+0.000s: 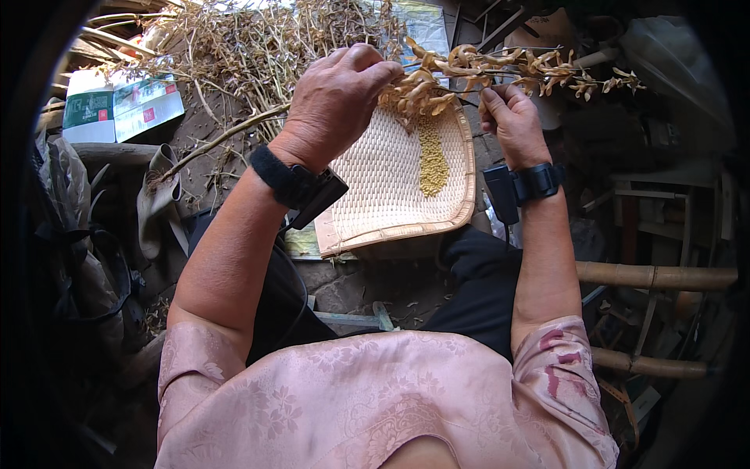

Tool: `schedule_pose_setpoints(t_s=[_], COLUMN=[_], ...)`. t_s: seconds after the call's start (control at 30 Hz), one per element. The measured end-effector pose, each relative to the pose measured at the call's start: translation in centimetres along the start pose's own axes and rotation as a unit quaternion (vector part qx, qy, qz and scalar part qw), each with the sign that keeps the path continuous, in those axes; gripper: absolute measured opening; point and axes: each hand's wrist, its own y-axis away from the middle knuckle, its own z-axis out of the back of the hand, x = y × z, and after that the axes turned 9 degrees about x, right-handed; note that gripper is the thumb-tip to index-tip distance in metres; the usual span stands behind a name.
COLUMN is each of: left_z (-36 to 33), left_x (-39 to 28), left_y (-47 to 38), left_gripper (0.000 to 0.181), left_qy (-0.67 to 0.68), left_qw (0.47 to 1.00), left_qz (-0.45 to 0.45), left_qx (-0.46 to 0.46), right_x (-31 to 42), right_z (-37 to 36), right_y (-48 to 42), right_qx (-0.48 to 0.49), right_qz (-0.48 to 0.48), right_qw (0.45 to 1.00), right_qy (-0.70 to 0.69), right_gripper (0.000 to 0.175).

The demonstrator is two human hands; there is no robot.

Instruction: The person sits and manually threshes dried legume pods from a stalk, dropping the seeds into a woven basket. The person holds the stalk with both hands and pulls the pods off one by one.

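Observation:
A dried soybean plant (445,76) with brown pods stretches across the far side of the woven bamboo winnowing basket (375,176). My left hand (337,99) is closed around its stalk (234,126), whose root end sticks out to the left. With thumb and bent fingers, my right hand (511,120) pinches a thin stem or pod of the plant near the basket's right rim; the fingertips partly hide which. Below the pods, a narrow band of loose yellow soybeans (432,155) lies in the basket. Both wrists wear black straps with small dark boxes.
A heap of dried bean stalks (246,47) covers the ground ahead. At left are a flattened printed carton (123,105), a rubber boot (155,199) and plastic bags (70,182). Bamboo poles (656,277) run along the right, and a translucent bag (674,64) sits at upper right.

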Motion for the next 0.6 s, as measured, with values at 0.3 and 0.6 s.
schedule_pose_setpoints(t_s=[0.3, 0.6], left_z=[-0.20, -0.31], left_x=[0.07, 0.15], left_y=[-0.01, 0.03], left_gripper=[0.025, 0.025], left_qy=[-0.007, -0.010], left_qw=[1.000, 1.000], left_qz=[0.000, -0.003], left_qx=[0.001, -0.001], right_x=[-0.50, -0.70], right_z=[0.04, 0.31], right_y=[-0.33, -0.32], right_qx=[0.000, -0.010], right_qz=[0.027, 0.037], right_qw=[0.999, 0.996], right_qy=[0.023, 0.081], right_gripper=[0.016, 0.017])
